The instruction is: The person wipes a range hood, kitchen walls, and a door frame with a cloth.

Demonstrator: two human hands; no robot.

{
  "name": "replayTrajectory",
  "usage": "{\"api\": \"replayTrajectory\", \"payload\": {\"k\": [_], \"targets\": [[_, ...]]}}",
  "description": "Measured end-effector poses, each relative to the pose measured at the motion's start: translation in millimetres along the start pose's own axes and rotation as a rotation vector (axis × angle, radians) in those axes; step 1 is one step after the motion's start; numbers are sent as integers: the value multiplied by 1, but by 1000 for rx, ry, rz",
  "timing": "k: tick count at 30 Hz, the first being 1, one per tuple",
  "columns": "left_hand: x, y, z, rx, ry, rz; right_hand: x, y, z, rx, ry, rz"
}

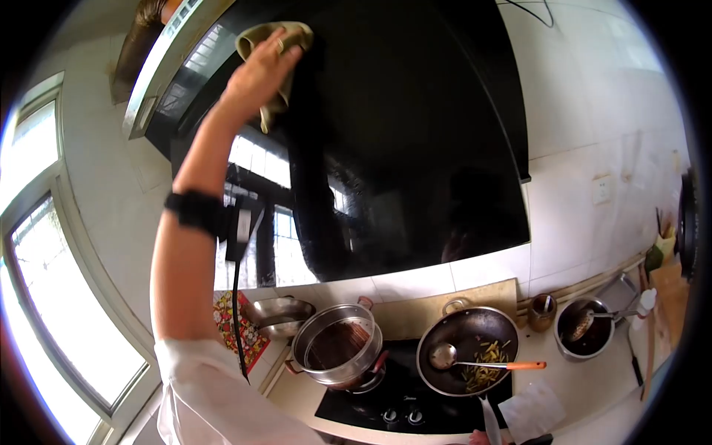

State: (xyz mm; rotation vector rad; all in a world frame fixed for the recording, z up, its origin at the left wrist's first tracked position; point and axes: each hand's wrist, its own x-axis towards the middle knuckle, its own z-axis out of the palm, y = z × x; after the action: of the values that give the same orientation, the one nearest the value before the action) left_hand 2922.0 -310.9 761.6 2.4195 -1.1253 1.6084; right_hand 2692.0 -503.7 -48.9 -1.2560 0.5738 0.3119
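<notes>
My left hand (pixel 261 74) is raised high at the upper left, fingers pressed over a folded tan cloth (pixel 297 33) against the glossy black panel of a range hood (pixel 393 148). Part of the cloth hangs below my palm. At the bottom edge, only a sliver of my right hand (pixel 480 437) shows, close to the handle of a wok (pixel 445 330); its fingers are mostly cut off. The wok holds a ladle (pixel 512 365) with an orange handle and some yellow-green food pieces.
A steamer pot (pixel 374 337) stands on the black gas stove (pixel 411 400), beside metal bowls (pixel 278 311). To the right are a jar (pixel 541 311), a pot with dark liquid (pixel 582 348) and a plastic sheet (pixel 532 408). A window (pixel 74 304) is at left.
</notes>
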Motion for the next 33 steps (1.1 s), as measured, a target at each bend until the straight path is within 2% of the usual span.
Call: {"api": "replayTrajectory", "payload": {"k": [1,2,5,7,8,10,12,13,14,16,18,21,22,23,26,28,30,32,33], "targets": [[27,-11,-2,9,-28,-8,2,1,2,14,-8,-2],[48,-4,-10,57,-57,-211,4,2,3,30,-14,-3],[97,-35,-2,38,-21,-197,10,17,2,100,-41,-12],[107,-75,10,132,61,-23,19,27,-4,171,-64,-16],[84,-49,7,131,55,-29,25,34,-7,223,-72,-17],[14,12,10,-59,81,71,34,49,-13,355,-100,-30],[-49,38,24,57,113,257,45,67,-18,488,-138,-50],[-87,52,29,139,166,451,48,74,-24,513,-148,-61],[-131,82,25,-29,45,389,53,80,-27,512,-162,-73],[-199,111,16,23,-157,351,57,81,-44,408,-174,-110],[-236,112,14,49,-225,325,45,69,-50,231,-207,-171],[-214,110,4,27,-252,333,32,54,-57,-44,-260,-263],[-194,106,5,26,-227,362,50,74,-65,-41,-260,-266],[-168,100,6,-8,-143,397,74,94,-71,-248,-244,-385],[-71,52,23,87,30,406,98,99,-76,-616,-149,-626],[-10,44,17,-10,45,242,82,75,-69,-777,-82,-726],[32,43,16,-51,39,72,37,17,-50,-858,-5,-567],[46,37,26,-58,117,75,38,25,-47,-871,19,-628],[33,51,23,-91,84,129,38,32,-45,-686,0,-624]]}}
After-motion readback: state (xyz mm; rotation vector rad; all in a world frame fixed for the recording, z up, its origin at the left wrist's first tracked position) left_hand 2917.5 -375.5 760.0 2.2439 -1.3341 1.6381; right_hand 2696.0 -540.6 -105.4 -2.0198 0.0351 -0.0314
